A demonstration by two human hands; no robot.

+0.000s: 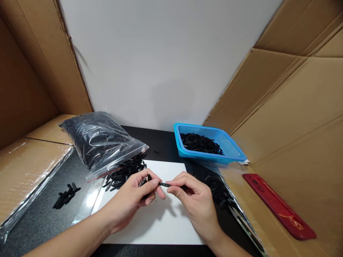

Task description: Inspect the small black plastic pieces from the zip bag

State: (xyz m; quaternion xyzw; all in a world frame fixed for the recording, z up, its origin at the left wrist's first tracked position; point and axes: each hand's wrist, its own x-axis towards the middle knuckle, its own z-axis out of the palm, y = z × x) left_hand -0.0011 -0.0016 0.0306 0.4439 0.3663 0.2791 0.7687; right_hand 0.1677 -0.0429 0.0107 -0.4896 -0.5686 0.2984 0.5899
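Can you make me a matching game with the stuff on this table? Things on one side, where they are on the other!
Things:
1. bag
2. basket
3. red case
4. small black part

Places:
A. held between the left hand and the right hand
B. far right, lying on cardboard
C. left of the white sheet, spilling black pieces
D. behind the right hand, blue, with black pieces inside

Pairs: 1-C, 2-D, 3-B, 4-A
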